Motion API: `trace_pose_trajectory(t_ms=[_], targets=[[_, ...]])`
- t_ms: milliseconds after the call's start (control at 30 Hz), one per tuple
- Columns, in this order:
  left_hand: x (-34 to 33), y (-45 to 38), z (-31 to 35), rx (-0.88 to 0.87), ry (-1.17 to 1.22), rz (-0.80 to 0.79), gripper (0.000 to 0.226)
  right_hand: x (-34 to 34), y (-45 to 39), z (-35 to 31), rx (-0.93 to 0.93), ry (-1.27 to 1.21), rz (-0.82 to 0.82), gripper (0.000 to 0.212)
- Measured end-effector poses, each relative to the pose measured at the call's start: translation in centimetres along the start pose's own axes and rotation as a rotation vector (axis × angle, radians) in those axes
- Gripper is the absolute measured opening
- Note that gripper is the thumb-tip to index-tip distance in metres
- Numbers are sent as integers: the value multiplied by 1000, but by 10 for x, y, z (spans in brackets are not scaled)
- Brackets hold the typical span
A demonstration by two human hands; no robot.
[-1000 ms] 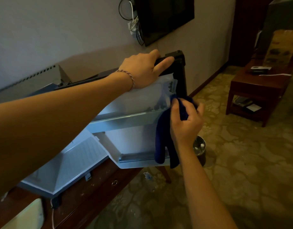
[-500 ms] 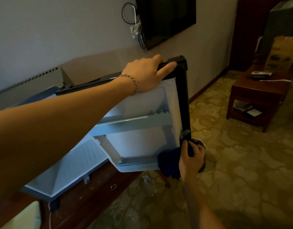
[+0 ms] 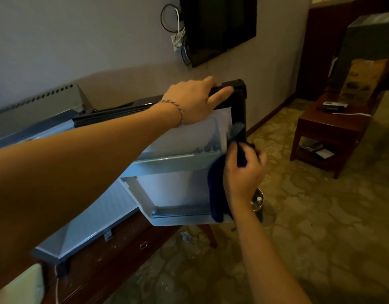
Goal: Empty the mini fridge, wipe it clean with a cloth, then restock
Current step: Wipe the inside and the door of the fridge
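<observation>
Blue cloth is bunched in your right hand, pressed to the door's black edge below your left hand, which grips the door's top corner.

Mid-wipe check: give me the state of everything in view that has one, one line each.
Fridge door: swung open, inner shelves bare.
Left hand: grips the door's top edge.
Right hand: holds the cloth against the door's outer edge.
Cloth: dark blue, bunched, one end hanging down.
Wall TV: screen dark.
Small bin: on the floor, open-topped.
</observation>
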State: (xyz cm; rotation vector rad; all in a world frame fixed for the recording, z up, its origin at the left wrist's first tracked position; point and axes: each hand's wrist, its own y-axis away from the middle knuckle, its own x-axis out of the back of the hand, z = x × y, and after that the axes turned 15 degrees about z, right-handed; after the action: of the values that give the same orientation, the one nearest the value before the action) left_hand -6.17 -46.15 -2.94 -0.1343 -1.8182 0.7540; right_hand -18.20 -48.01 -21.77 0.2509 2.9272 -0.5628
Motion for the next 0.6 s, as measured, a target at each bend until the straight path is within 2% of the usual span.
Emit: trace_pose_trajectory(t_ms=[100, 233, 333, 433, 533, 600], targets=[[1, 1, 0, 4, 9, -2, 60, -10, -11, -25, 92, -58, 63, 35], [2, 3, 1, -1, 20, -12, 55, -4, -4, -7, 135, -88, 68, 32], [2, 1, 0, -3, 21, -14, 53, 5, 9, 25, 9, -57, -3, 39], [0, 0, 0, -10, 18, -1, 56, 25, 36, 78, -148, 85, -36, 45], [-1, 1, -1, -16, 22, 13, 55, 48, 57, 127, -450, 278, -161, 34], [0, 2, -1, -21, 29, 16, 57, 57, 64, 140, -516, 318, -210, 32]])
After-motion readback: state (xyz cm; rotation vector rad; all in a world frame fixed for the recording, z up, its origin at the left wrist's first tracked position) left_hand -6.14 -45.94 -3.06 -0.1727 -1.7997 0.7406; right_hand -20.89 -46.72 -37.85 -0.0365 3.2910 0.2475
